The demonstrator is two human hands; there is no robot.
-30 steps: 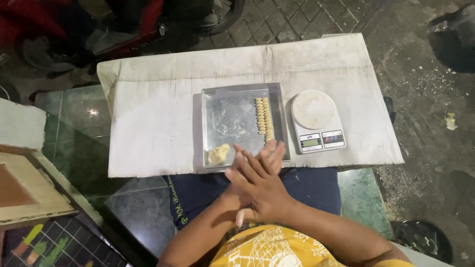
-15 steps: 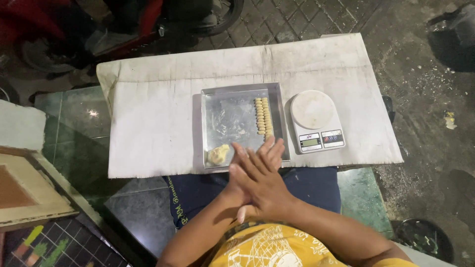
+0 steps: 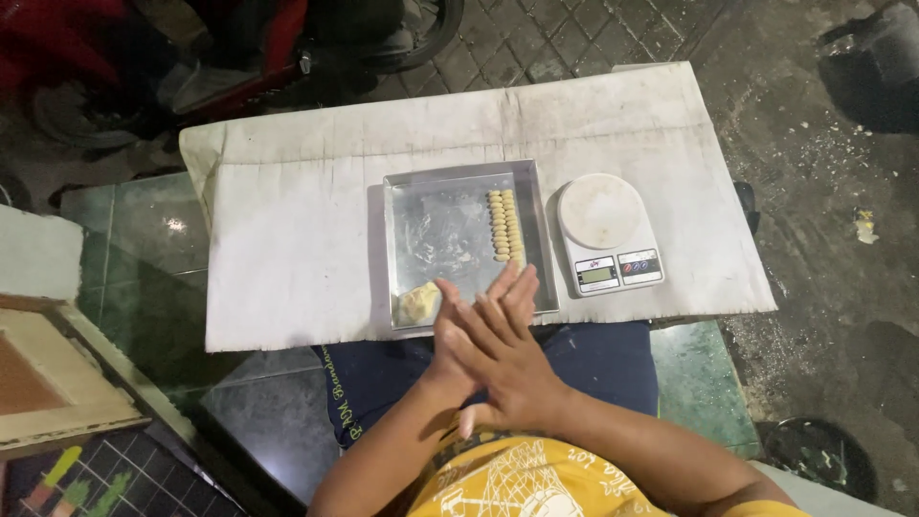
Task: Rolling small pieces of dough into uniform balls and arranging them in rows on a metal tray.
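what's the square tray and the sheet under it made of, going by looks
The tray looks like thin bare metal, likely aluminium: dull silver, folded rim, smeared sheen. The sheet under it looks like white paper or thin card: matte, with fold creases and scuffed edges.

head view, steeply downward, near tray (image 3: 459, 235)

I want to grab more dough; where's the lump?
In the head view, the dough lump sits in the near left corner of the metal tray, just left of the pressed-together hands.
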